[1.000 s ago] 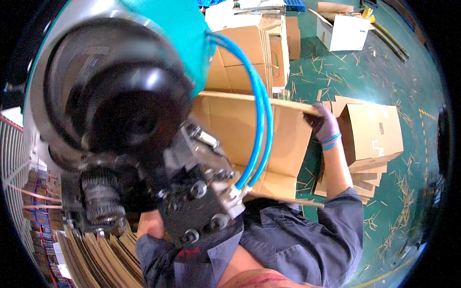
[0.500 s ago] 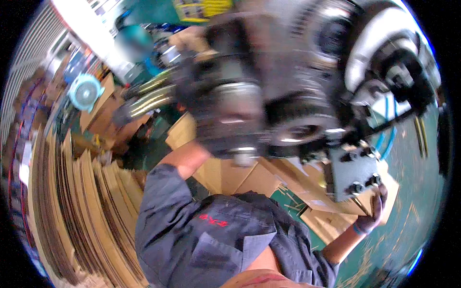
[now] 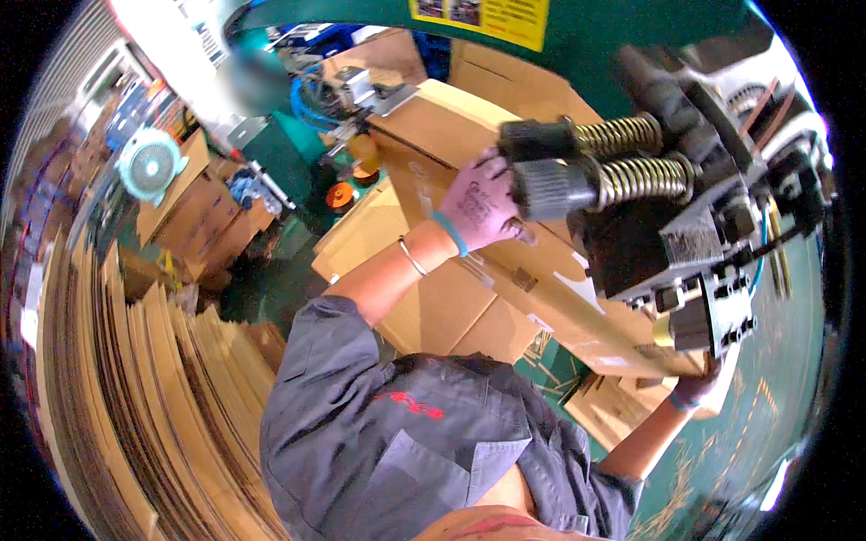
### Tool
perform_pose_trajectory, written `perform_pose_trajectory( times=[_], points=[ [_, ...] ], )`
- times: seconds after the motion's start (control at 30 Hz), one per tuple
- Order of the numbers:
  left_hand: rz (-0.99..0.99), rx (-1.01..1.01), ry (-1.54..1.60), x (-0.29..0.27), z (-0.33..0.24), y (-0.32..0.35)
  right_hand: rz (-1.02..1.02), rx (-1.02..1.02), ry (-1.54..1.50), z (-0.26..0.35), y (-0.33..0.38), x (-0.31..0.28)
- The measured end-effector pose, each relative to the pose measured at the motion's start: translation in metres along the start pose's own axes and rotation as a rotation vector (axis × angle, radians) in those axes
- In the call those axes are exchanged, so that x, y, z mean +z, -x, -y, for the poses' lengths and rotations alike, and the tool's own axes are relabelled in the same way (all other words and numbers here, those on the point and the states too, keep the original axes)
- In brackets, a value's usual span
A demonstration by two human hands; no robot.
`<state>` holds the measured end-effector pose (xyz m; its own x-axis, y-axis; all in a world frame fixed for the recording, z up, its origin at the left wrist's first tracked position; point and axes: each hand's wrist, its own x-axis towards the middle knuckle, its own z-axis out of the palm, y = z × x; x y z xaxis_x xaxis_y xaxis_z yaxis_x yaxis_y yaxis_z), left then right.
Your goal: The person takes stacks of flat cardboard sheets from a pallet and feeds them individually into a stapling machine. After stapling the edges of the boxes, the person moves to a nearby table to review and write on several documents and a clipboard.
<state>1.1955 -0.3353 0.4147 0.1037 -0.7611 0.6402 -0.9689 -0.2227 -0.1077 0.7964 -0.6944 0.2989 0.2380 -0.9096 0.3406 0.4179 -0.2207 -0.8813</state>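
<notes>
My left hand [image 3: 476,206], in a pale purple glove with dark fingertips, reaches over a long brown carton [image 3: 577,311]. Its thumb stands apart from the other fingers, which are partly hidden behind a ribbed black knob [image 3: 555,189] of the machine. Whether the palm rests on the cardboard I cannot tell. My right hand [image 3: 696,389], gloved too, is at the carton's right end, just under a grey metal block [image 3: 704,316] with black bolts. Most of its fingers are hidden there.
Close above the carton, a dark machine head with two coil springs [image 3: 645,176] fills the upper right. Flat cardboard sheets [image 3: 180,388] are stacked at my left. A pale turquoise fan [image 3: 150,164] and an orange reel [image 3: 339,196] stand farther off. Cardboard pieces [image 3: 613,410] lie on the green floor.
The view has shifted, and the machine head now appears farther right, uncovering the carton. My left hand, earlier hidden behind the machine, now shows. My right hand appears slightly lower, its fingers more hidden.
</notes>
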Motion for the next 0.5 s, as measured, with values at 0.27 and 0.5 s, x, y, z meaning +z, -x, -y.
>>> perform_pose_trajectory(
  times=[0.27, 0.5],
  points=[
    [0.000, 0.015, 0.130, 0.056, 0.029, 0.021, -0.297, 0.319, 0.043, 0.069, 0.031, 0.089],
    [0.279, 0.010, -0.019, 0.082, 0.066, 0.065, 0.108, -0.286, 0.349, 0.029, 0.034, 0.059]
  ],
)
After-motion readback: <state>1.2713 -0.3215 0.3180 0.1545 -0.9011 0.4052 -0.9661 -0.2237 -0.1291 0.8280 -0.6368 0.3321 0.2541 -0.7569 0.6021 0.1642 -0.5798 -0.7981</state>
